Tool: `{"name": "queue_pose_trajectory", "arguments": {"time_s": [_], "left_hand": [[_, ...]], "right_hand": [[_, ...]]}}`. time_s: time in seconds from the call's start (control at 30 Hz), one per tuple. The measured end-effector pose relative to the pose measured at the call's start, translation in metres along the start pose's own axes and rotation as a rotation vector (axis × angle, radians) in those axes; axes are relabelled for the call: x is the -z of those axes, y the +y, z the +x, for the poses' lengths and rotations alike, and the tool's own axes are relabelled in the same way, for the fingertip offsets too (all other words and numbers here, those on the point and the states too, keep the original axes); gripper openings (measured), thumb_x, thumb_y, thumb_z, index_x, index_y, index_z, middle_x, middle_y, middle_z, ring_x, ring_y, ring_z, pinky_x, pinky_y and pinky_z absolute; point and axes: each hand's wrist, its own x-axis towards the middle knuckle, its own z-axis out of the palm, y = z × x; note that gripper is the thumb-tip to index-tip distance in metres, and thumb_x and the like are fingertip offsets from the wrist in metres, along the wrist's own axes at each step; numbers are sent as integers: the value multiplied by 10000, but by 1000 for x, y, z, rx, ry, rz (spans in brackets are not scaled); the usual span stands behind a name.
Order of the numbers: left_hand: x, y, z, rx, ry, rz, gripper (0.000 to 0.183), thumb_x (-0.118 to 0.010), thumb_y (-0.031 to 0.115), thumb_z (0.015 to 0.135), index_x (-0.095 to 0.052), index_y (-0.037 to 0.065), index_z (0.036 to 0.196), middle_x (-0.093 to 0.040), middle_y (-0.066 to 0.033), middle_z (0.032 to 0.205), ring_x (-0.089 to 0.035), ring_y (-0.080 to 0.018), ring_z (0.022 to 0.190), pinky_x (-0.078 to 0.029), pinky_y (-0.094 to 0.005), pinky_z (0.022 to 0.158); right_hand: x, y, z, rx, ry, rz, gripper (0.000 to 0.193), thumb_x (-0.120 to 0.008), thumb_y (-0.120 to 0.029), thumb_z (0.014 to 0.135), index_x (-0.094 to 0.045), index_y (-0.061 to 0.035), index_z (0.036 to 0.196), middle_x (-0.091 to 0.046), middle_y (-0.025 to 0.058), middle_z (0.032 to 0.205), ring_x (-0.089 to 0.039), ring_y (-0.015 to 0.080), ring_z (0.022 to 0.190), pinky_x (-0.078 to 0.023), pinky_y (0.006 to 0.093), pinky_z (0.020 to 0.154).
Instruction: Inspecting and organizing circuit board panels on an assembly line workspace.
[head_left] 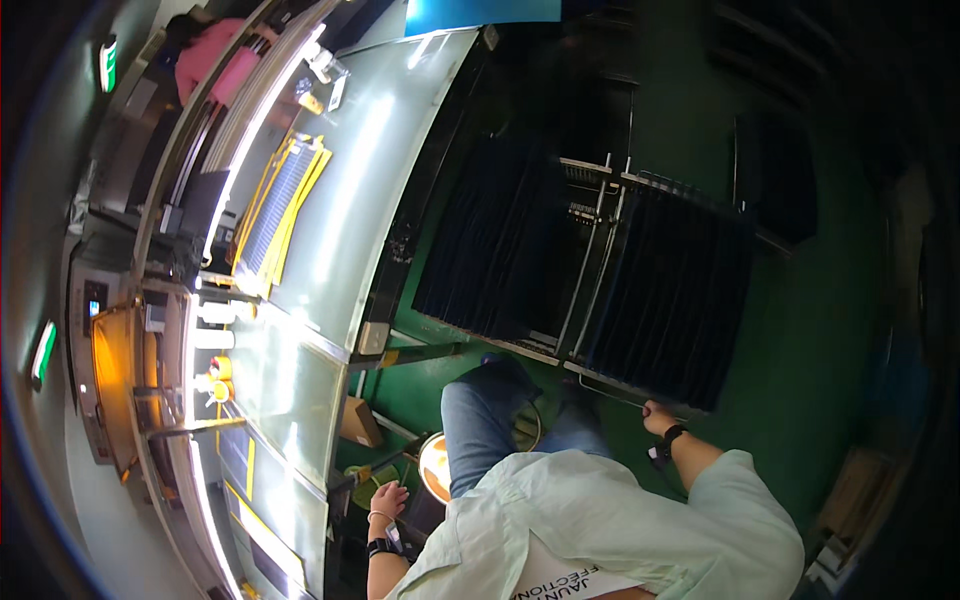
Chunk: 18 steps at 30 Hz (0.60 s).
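Dark blue, the right-hand rack (665,300) is standing on the floor; the right hand (657,418) is resting curled by its near rail (612,393), seemingly handling it, grip unclear; the left (389,499) is hanging half-curled, contents unclear; any shifting is probably needing a firm hold.

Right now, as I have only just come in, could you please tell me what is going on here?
A person in a pale green shirt faces two dark racks. The right hand is at the metal rail along the near edge of the right-hand rack; whether it grips is hard to tell. The left hand is beside the bench, with nothing visible in it. Yellow-edged sheets lie on the bench, and a co-worker in pink is beyond it.
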Motion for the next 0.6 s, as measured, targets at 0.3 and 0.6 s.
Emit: {"name": "queue_pose_trajectory", "arguments": {"time_s": [0.3, 0.6], "left_hand": [[55, 25, 67, -6, -56, 165, 323, -540, 312, 850, -512, 90, 1083, -608, -84, 948, -597, -240, 826, -463, -346, 623], [102, 144, 134, -382, 751, 792, 746, -607, 500, 745, -404, -18, 1242, -360, -275, 1285, -329, -355, 1209, -281, -412, 1004]], "right_hand": [[-16, 7, -9, -37, 182, -55, 245, -519, -81, 673, -602, -57, 902, -605, 180, 912, -572, 320, 890, -441, 386, 796], [71, -187, -29, -27, 544, 613, 200, -480, -119, 837, -563, -17, 686, -561, 80, 503, -577, 149, 471, -440, 282, 422]]}}
